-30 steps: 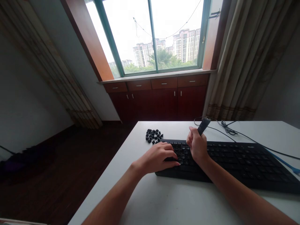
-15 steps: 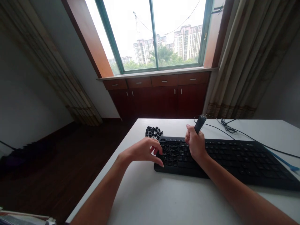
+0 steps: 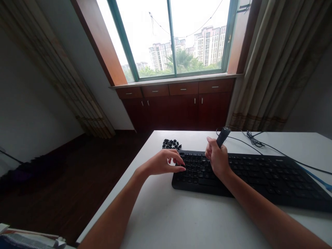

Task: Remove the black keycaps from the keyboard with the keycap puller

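A black keyboard (image 3: pixel 249 176) lies across the white table, its left keys looking stripped to bare sockets. Over its left end is my left hand (image 3: pixel 171 162), thumb and forefinger pinched around a small dark piece that looks like a keycap; the fingers mostly hide it. Just behind that hand sits a pile of loose black keycaps (image 3: pixel 171 143). My right hand (image 3: pixel 218 155) rests above the keyboard's middle, closed in a fist round a short black tool (image 3: pixel 222 137). Its upper end looks rough, like a brush; the lower end is hidden.
Behind the keyboard a black cable (image 3: pixel 252 138) lies coiled and runs right. A blue strip-like thing (image 3: pixel 317 180) lies by the keyboard's right end. The white table (image 3: pixel 197 221) has its left edge under my left forearm. Beyond stand a dark red cabinet (image 3: pixel 178 110) and a window.
My left hand has moved slightly up and right over the keyboard, and its thumb and forefinger have drawn closer together. My right hand still grips the black tool in about the same place.
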Motion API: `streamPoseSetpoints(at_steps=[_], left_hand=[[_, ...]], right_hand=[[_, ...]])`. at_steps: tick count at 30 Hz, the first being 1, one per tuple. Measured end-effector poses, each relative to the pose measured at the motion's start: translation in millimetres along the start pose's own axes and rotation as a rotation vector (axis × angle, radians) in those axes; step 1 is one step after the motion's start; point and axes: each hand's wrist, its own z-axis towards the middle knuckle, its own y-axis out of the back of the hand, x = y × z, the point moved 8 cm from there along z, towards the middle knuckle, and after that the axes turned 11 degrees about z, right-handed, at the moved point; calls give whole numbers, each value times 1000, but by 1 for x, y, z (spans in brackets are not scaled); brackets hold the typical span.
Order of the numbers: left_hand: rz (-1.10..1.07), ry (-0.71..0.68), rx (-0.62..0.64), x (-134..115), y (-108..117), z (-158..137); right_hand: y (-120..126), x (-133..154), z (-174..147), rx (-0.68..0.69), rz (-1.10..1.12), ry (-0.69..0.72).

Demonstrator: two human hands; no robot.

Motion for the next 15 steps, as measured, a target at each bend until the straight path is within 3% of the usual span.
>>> streamPoseSetpoints(at_steps=[4, 7, 11, 15], left_hand=[[159, 178, -300, 33, 25, -4], [272, 284, -444, 53, 30, -8], [325, 346, -511, 66, 26, -8], [339, 346, -519, 62, 22, -5]], right_hand=[[0, 0, 0, 2, -9, 4], [-2, 1, 0, 15, 12, -3], [-8, 1, 0, 78, 43, -45], [-9, 2, 4, 100, 21, -52]])
